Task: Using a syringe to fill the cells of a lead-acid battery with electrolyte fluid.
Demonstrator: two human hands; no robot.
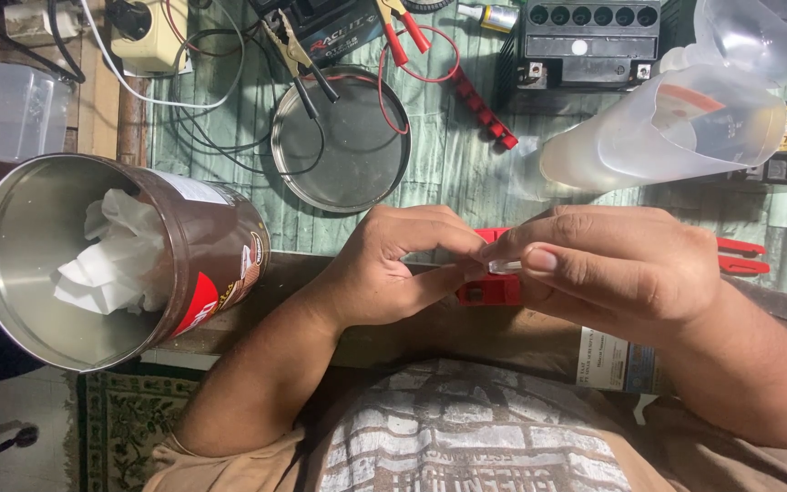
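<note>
Both hands, left hand (393,269) and right hand (612,269), pinch a red plastic strip (489,290) together; grip best kept steady, brown tin (211,251) at nine o'clock.

I sat at a workbench covered in pale green, plank-patterned sheeting (466,164), its dark worn wooden front edge (430,333) close to my lap. Below to my left lay a green patterned rug (125,424) beside pale floor tiles (11,410). The light was dim and warm, the bench brighter than the floor.
</note>
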